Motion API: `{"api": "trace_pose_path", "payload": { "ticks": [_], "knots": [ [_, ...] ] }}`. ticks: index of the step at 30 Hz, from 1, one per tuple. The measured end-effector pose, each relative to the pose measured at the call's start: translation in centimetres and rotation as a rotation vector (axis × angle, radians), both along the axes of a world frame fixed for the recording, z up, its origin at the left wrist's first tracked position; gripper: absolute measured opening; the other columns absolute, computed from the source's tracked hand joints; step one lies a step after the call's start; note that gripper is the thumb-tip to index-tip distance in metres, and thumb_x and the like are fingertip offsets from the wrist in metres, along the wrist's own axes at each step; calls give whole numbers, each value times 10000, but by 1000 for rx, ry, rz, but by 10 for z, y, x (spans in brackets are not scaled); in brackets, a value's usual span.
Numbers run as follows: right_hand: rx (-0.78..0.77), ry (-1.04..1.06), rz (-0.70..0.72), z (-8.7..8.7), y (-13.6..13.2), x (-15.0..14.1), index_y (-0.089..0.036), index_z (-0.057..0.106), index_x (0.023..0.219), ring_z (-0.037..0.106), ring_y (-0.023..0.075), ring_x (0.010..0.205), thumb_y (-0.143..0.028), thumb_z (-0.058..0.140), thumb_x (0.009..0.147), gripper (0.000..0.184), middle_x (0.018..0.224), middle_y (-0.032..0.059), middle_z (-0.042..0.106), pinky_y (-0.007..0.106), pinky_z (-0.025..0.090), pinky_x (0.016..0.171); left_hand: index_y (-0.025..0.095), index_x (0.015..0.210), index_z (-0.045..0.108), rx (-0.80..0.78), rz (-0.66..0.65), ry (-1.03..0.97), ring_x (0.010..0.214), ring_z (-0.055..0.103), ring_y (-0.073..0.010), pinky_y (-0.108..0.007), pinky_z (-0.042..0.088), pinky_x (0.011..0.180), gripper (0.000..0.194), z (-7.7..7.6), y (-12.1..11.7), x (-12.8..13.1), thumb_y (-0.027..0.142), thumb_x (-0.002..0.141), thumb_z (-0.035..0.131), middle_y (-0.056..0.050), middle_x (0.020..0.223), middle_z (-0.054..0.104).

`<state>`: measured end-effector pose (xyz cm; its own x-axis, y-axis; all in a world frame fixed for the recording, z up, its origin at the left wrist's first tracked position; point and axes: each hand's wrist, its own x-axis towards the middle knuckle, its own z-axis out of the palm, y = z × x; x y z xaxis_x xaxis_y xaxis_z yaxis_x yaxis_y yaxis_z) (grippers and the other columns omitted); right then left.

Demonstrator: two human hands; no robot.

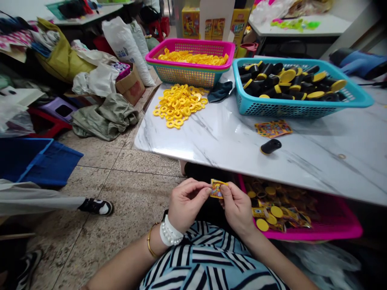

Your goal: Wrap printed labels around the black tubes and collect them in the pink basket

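Observation:
Over my lap, both hands meet at a small yellow printed label (216, 190). My left hand (188, 204) pinches its left edge between thumb and forefinger. My right hand (239, 207) grips the other side, thumb on the printed face; what lies behind the label is hidden. On the marble-patterned table ahead, a black cylinder with a yellow end (270, 146) lies on its side. Behind it rests a small stack of printed labels (273, 129).
Yellow rings (178, 105) are heaped near a pink-rimmed basket (189, 75) of yellow parts. A blue basket (290, 108) holds black-and-yellow cylinders. Below the table edge, a pink basket (332, 231) contains labelled pieces. Someone's shoe (96, 206) shows at left.

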<state>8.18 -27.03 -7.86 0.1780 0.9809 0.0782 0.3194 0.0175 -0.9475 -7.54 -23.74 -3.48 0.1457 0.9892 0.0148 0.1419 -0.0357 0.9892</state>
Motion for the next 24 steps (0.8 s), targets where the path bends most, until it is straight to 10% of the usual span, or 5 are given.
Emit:
{"api": "trace_pose_path", "payload": {
  "ticks": [7, 16, 24],
  "knots": [
    [198, -122, 60, 2, 4, -1, -201, 462, 705, 430, 99, 579, -211, 477, 996, 292, 658, -36, 440, 225, 346, 549, 146, 759, 742, -362, -31, -212, 538, 471, -77, -197, 388, 536, 212, -14, 8, -1, 356, 778, 771, 2, 625, 596],
    [266, -142, 139, 6, 11, -1, -180, 603, 873, 567, 120, 685, -135, 509, 967, 140, 765, 14, 587, 229, 442, 633, 156, 763, 764, -172, -53, -41, 759, 640, -167, -262, 519, 707, 135, -17, 17, -6, 284, 798, 742, -72, 807, 687],
    [317, -230, 11, 20, 28, 5, -180, 585, 776, 569, 124, 614, -149, 534, 948, 182, 693, 14, 589, 242, 435, 586, 192, 844, 757, 350, 7, 196, 681, 613, -119, -204, 479, 583, 78, -7, 20, 2, 170, 854, 683, -42, 821, 669]
  ]
}}
